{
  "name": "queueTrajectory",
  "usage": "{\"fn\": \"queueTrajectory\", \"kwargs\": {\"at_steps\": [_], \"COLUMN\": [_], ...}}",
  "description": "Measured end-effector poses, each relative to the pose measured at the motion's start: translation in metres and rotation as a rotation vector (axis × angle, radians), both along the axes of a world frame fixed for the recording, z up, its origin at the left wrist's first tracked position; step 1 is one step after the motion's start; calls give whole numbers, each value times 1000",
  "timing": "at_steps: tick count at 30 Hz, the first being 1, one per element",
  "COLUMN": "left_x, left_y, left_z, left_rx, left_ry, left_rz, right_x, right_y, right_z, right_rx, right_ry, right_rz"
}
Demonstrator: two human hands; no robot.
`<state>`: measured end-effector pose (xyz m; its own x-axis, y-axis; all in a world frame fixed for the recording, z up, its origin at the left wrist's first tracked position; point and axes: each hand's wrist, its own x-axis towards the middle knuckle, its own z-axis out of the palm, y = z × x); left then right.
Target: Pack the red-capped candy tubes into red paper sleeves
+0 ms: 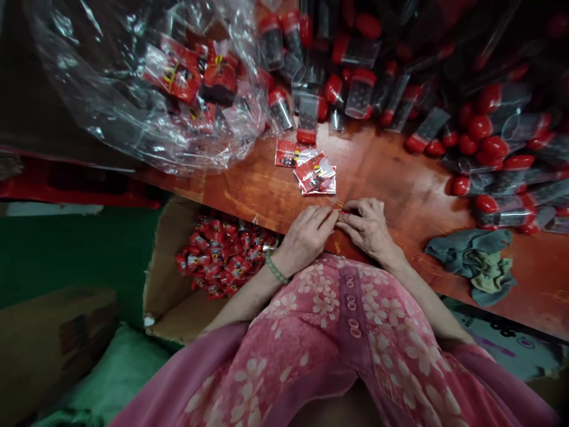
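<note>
Close to the table's near edge, my left hand and my right hand meet with their fingertips together. Both are closed in a pinch on a small red item, mostly covered by the fingers, so its kind cannot be made out. Just beyond the fingers lie a few flat red printed packets, overlapping one another. Behind these, a clear tube with a red cap lies with its cap toward me.
Many red-capped clear tubes are heaped at the back and right. A clear plastic bag with red packets is at back left. Below the left edge, a cardboard box holds red wrapped pieces. A crumpled cloth lies right.
</note>
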<state>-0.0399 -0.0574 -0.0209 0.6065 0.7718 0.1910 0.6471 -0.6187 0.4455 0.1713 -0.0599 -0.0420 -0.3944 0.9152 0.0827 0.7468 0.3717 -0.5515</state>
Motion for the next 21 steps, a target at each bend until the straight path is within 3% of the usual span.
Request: {"fn": "queueTrajectory", "kwargs": {"at_steps": [8, 14, 21], "left_x": [-1, 3, 4], "left_y": [10, 10, 6], "left_z": [-5, -11, -10], "left_rx": [130, 212, 59], "left_ry": [20, -63, -179], "left_rz": [-103, 1, 46], "right_x": [16, 49, 53], "right_y": [19, 88, 157], "right_z": [30, 36, 25], "right_rx": [-122, 197, 59], "right_ry": [35, -8, 59], "right_rz": [102, -331, -647]}}
